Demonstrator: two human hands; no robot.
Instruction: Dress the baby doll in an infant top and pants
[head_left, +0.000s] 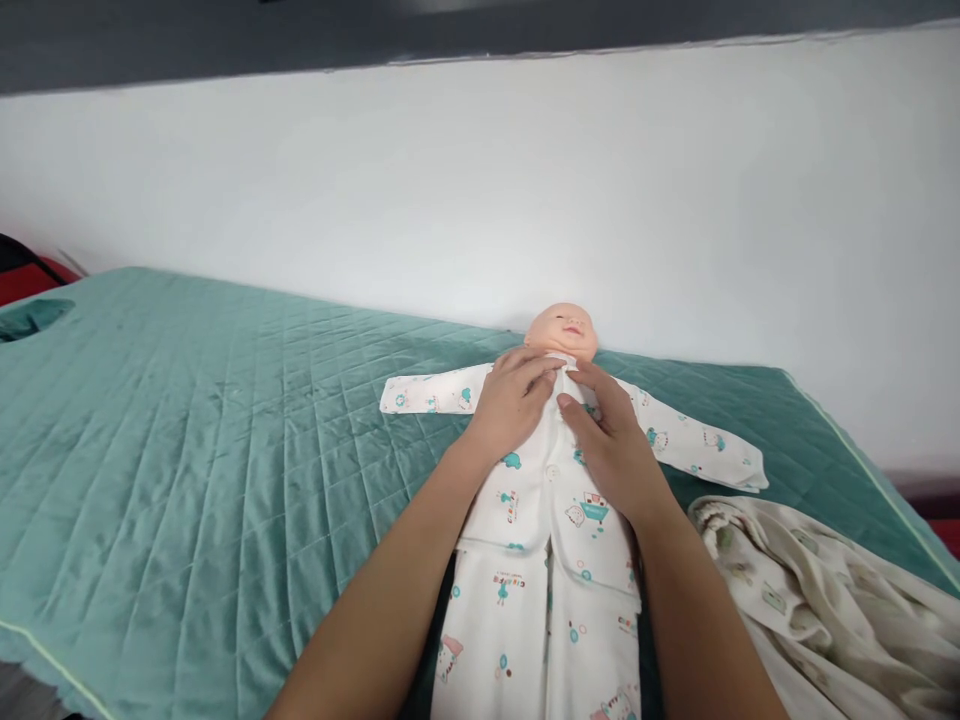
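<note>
A baby doll [564,328] lies on its back with its head at the wall. It wears a white long-sleeved baby shirt [525,500] printed with teal animals and boats, the sleeves spread wide. Matching trousers [502,640] cover the legs. My left hand [517,395] rests on the chest, its fingertips closed on the shirt front just under the chin. From the other side my right hand [609,430] grips the front edge near the collar between thumb and fingers. The cloth right under my fingertips is hidden. Below my hands the front edges meet along the middle.
A teal quilted cover [247,450] lies under the doll. Crumpled cream printed cloth [825,600] lies at the right, beside my right forearm. The white wall [450,200] rises directly behind the doll's head. A red and black object [26,270] shows at the far left.
</note>
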